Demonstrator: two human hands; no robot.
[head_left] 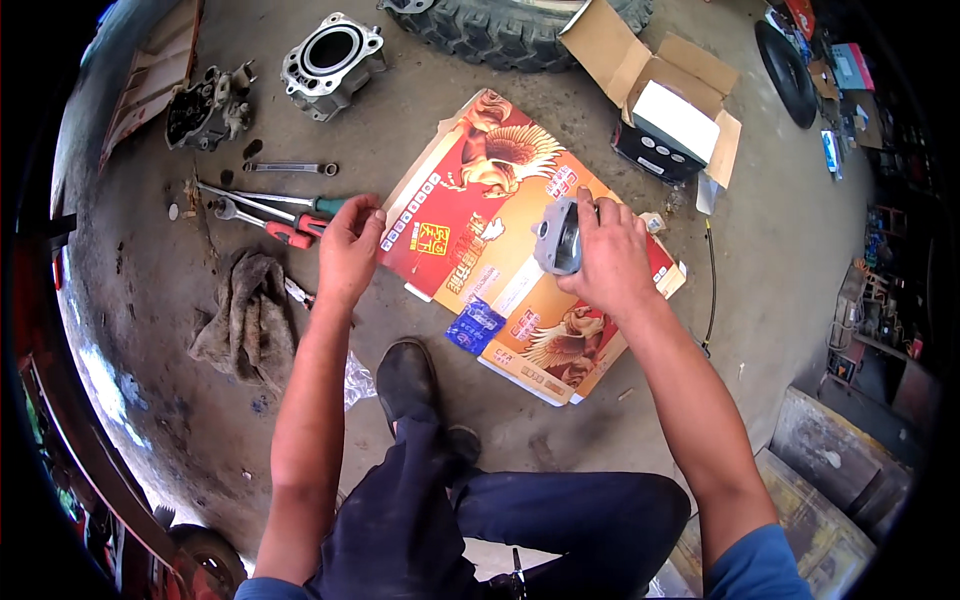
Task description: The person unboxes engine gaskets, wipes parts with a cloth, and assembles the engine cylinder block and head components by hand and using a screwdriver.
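A flattened red and orange cardboard sheet (440,210) lies on the floor in front of me. Above its right half, my right hand (612,255) grips a grey metal piston (556,236) with its hollow side and pin hole showing. My left hand (350,245) is at the sheet's left edge, thumb and fingertips pressed together. Whatever they may hold is too small to make out. Close to that hand lie a green-handled tool (325,206) and a red-handled ratchet (288,234). A blue packet (475,326) rests on the sheet's near edge.
An engine cylinder (333,60), a cylinder head (207,108) and a wrench (291,168) lie at the far left. A dirty rag (245,320) is near my left forearm. An open carton (607,45), a black-and-white box (660,135) and a tire (490,38) stand farther off.
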